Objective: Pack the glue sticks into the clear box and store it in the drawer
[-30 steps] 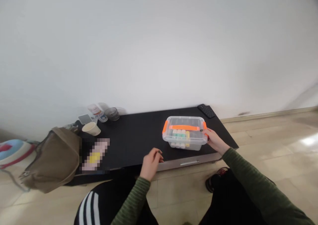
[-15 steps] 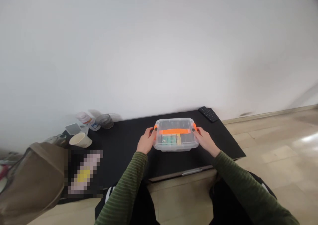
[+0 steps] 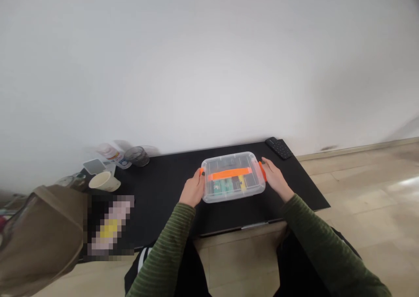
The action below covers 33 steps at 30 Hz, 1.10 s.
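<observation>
A clear plastic storage box (image 3: pixel 225 161) with an orange carry handle (image 3: pixel 229 173) lies on the black table, its lid on. Through the lid I make out green and yellow packs, too blurred to read. My left hand (image 3: pixel 192 188) grips the box's left end, thumb at the lid's edge and fingers closed around the orange latch. On the other end, the right orange latch (image 3: pixel 262 171) tilts outward from the lid. My right hand (image 3: pixel 275 181) has its fingers closed at that latch; part of the grip is hidden behind it.
The black table (image 3: pixel 163 192) stands against a white wall. A keyboard (image 3: pixel 279 148) lies at its back right corner. To the left are a paper cup (image 3: pixel 104 181), a glass (image 3: pixel 137 156), a white bottle (image 3: pixel 114 155), a brown bag (image 3: pixel 42 240) and a blurred-out item.
The right latch has swung outward from the lid, and my right hand has moved slightly right with it. The box has turned a little; my left hand stays at its left end.
</observation>
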Motion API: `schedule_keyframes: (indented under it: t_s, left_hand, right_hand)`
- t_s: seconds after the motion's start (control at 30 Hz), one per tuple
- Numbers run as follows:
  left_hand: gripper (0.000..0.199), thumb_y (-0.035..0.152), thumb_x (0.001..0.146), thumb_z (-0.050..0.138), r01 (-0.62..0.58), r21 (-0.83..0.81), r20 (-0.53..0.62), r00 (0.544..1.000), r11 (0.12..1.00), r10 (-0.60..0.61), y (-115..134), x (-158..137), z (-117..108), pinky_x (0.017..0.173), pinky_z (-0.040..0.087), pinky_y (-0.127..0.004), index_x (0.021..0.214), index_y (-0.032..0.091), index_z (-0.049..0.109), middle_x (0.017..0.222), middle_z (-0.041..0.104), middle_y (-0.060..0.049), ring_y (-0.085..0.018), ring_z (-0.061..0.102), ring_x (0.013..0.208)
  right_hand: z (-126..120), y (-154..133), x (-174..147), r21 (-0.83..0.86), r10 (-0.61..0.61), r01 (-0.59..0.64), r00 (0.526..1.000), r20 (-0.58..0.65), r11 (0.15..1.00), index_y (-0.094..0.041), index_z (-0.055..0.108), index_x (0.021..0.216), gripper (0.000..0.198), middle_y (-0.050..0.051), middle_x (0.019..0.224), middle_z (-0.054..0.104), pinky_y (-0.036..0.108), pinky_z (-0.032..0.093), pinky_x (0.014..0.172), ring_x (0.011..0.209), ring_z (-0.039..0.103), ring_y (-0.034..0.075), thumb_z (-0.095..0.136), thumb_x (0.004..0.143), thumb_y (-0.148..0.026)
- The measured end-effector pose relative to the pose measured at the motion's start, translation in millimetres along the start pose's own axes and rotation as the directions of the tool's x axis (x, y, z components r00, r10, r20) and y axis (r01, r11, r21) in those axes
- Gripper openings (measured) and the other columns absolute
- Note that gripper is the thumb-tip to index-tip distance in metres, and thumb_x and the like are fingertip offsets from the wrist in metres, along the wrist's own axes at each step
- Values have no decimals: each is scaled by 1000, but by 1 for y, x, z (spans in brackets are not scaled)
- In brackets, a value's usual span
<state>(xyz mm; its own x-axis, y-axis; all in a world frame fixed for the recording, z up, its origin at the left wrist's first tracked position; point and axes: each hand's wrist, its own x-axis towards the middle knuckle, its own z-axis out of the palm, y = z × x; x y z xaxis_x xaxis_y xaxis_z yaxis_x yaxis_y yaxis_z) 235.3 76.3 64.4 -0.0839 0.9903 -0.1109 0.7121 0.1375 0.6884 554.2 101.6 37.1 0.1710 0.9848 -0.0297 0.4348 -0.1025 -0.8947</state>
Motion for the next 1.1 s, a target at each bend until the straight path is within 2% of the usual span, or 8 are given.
schedule_keyframes:
  t_s: [0.2, 0.4, 0.53, 0.67, 0.83, 0.9, 1.0, 1.1]
  left_hand:
    - [44, 39, 94, 32, 2, -218, -52, 999, 976, -14, -5, -1, 8, 75, 49, -31, 115, 17, 64, 89, 72, -7, -21, 65, 79]
    - [46, 35, 93, 34, 76, -183, -125, 987, 980, -100, -8, 0, 8, 89, 47, -37, 133, 19, 52, 112, 69, -12, -25, 65, 99]
    - [45, 34, 92, 36, 55, -214, -148, 985, 975, -88, -11, 0, 7, 88, 48, -37, 130, 18, 55, 110, 70, -12, -24, 66, 97]
    - [42, 36, 90, 38, 82, -253, -196, 971, 964, -134, -19, 4, -4, 78, 51, -33, 122, 18, 59, 103, 71, -10, -23, 67, 89]
    - [42, 38, 90, 36, 209, -247, -243, 932, 946, -269, -30, -1, -30, 61, 49, -30, 122, 20, 57, 86, 71, -7, -20, 65, 66]
    - [44, 39, 90, 34, 276, -265, -215, 917, 924, -335, -32, -6, -39, 52, 46, -30, 126, 20, 53, 70, 67, -4, -20, 60, 51]
    - [45, 39, 90, 33, 325, -192, -188, 914, 926, -360, -37, -12, -47, 54, 48, -33, 127, 18, 51, 62, 64, -3, -22, 58, 47]
    - [44, 30, 87, 37, 233, -9, -316, 922, 972, -224, -45, -16, -50, 77, 52, -40, 125, 16, 53, 97, 69, -14, -26, 68, 79]
  right_hand:
    - [17, -11, 14, -30, -71, 76, 990, 125, 997, -23, 54, 132, 49, 8, 129, 62, 41, 42, 104, 120, 57, 25, 56, 85, -40]
    - [29, -19, 5, -50, -104, 106, 994, 35, 993, -26, 55, 128, 41, 7, 127, 63, 42, 43, 104, 117, 59, 24, 52, 87, -29]
    - [28, -33, -5, 141, -209, 217, 975, -69, 966, -25, 51, 133, 46, 8, 138, 55, 42, 41, 108, 128, 51, 24, 54, 87, -32]
    - [1, -44, -3, 392, -328, 424, 899, -291, 817, -27, 42, 136, 52, 11, 137, 53, 45, 51, 98, 119, 59, 26, 56, 87, -38]
    - [-50, -24, 16, 308, -366, 597, 743, -561, 740, -29, 35, 136, 56, 9, 123, 59, 45, 54, 91, 101, 67, 22, 60, 86, -35]
    - [-59, -10, 19, 211, -416, 578, 753, -509, 788, -26, 41, 129, 49, 8, 114, 63, 45, 54, 90, 98, 67, 22, 61, 85, -34]
    - [-58, 7, 18, -49, -538, 543, 809, -238, 838, -23, 55, 113, 28, 10, 111, 66, 44, 50, 94, 104, 64, 24, 57, 86, -29]
    - [-50, 18, 14, -309, -611, 629, 774, 165, 713, -23, 63, 101, 23, 10, 117, 67, 45, 40, 105, 118, 57, 26, 50, 84, -16]
